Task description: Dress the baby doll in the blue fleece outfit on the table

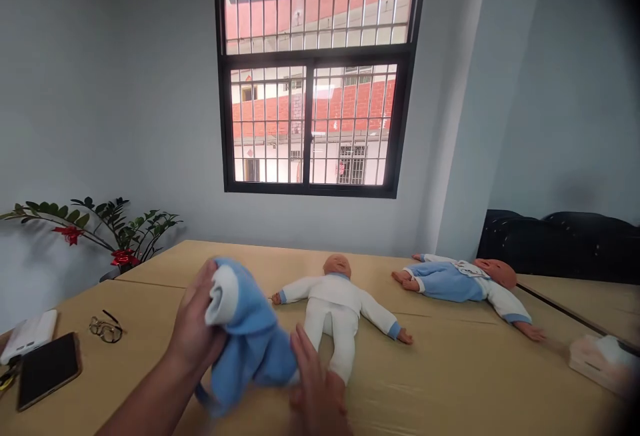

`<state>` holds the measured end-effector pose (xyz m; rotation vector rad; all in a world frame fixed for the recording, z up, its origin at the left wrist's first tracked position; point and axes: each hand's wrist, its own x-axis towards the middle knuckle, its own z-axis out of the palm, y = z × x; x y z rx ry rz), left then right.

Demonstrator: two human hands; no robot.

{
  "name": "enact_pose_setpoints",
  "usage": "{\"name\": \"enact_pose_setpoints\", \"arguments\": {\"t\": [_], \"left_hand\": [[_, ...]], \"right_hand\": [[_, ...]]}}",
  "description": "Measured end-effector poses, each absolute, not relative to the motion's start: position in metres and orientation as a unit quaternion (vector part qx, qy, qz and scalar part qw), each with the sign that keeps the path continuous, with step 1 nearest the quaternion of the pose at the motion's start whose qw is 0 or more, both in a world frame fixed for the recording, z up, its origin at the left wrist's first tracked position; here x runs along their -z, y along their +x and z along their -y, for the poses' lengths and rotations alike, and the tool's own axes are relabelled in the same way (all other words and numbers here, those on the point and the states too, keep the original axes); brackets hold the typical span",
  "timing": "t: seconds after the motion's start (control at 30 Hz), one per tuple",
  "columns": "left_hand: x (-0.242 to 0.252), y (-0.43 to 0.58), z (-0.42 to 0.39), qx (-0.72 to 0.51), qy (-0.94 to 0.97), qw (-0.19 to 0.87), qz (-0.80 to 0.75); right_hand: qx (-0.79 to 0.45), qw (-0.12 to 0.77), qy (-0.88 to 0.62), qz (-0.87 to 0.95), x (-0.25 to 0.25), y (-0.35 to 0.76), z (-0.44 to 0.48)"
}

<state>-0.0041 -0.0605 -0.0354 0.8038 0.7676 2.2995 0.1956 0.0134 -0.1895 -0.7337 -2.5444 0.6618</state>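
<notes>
My left hand (193, 323) is closed around small blue doll trousers (250, 329), bunched up, with a white cuff rolled open at the top. The lower part of the cloth hangs loose and is blurred. Fingers stretched out, my right hand (317, 383) is at the right edge of the trousers, beside a baby doll's feet; whether it presses on the cloth or a foot I cannot tell. That doll (335, 299) lies on its back, head away from me, in a white top with blue cuffs and white leggings.
A second doll (455, 279) in blue and white clothes lies at the right of the table (425, 383). A tissue box (603, 363) is at the right edge. Glasses (106, 329), a dark phone (49, 369) and a white object (30, 336) lie at left. A plant (120, 236) stands behind.
</notes>
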Motion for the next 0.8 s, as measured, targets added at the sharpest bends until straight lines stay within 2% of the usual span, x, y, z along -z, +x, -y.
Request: {"name": "enact_pose_setpoints", "arguments": {"t": [0.1,0.2,0.3,0.4,0.5,0.63,0.73,0.8], "left_hand": [[0.019,-0.006,0.042,-0.868,0.298,0.320,-0.234],[0.020,-0.019,0.027,-0.849,0.309,0.365,-0.222],[0.024,-0.035,0.006,-0.807,0.333,0.418,-0.250],[0.021,-0.048,-0.027,-0.745,0.390,0.434,-0.321],[0.009,-0.055,-0.061,-0.670,0.479,0.380,-0.421],[-0.004,-0.053,-0.075,-0.576,0.581,0.280,-0.502],[0.012,-0.042,-0.051,-0.462,0.662,0.255,-0.533],[0.038,-0.030,-0.027,-0.353,0.727,0.254,-0.532]], "right_hand": [[-0.227,0.248,-0.296,0.894,0.187,0.190,-0.007],[-0.281,0.357,-0.304,0.837,0.161,0.194,-0.028],[-0.380,0.456,-0.274,0.757,0.124,0.209,-0.075],[-0.369,0.530,-0.320,0.694,0.086,0.227,-0.130],[-0.288,0.568,-0.352,0.686,0.050,0.244,-0.166],[-0.062,0.588,-0.263,0.762,0.026,0.277,-0.161],[0.092,0.528,-0.168,0.827,0.044,0.314,-0.124],[0.129,0.446,-0.118,0.878,0.071,0.339,-0.095]]}}
